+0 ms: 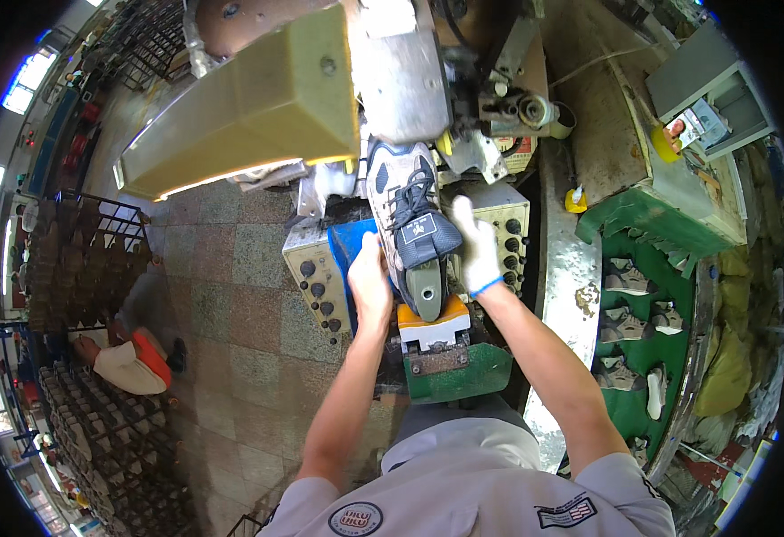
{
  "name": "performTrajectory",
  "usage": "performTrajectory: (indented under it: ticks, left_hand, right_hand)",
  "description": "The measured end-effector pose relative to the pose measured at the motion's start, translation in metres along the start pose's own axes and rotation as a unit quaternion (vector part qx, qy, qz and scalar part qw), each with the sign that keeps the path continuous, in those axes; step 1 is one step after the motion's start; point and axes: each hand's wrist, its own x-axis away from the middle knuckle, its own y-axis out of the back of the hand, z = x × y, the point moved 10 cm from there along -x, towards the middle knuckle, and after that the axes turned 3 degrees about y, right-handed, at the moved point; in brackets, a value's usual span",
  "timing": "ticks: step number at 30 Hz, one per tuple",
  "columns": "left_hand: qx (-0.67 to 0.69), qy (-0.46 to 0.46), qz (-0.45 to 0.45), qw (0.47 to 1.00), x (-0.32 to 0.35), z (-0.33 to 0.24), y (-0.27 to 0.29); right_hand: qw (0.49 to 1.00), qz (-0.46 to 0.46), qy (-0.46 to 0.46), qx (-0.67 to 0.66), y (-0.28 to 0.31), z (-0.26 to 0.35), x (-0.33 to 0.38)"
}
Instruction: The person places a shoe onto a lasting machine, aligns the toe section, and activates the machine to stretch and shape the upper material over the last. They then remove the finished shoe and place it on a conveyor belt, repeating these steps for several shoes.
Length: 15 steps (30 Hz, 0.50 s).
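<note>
A light-coloured sports shoe upper with dark trim and dark laces is on a grey-green shoe last, its toe pointing into the machine. My bare left hand grips its left side, next to a blue cover. On the right side my right hand, in a white glove with a blue cuff, holds the shoe too. Most fingers of both hands are hidden along the shoe. Just below the heel end of the last is an orange pad on a metal bracket.
Control boxes with black knobs flank the shoe. A yellowish machine cover juts out at upper left. On the right, several shoes lie on a green shelf. Another person is by the racks at far left.
</note>
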Motion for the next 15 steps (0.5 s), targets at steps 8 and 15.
performTrajectory:
  ticks: [8,15]
  left_hand:
    - [-0.259,0.211,-0.108,0.936,0.106,0.296,0.134]
    - [-0.285,0.037,-0.208,0.935,0.109,0.231,0.105]
  right_hand:
    - [0.952,0.000,0.016,-0.306,0.145,-0.012,0.108]
    - [0.984,-0.058,-0.019,-0.167,0.167,-0.011,0.152]
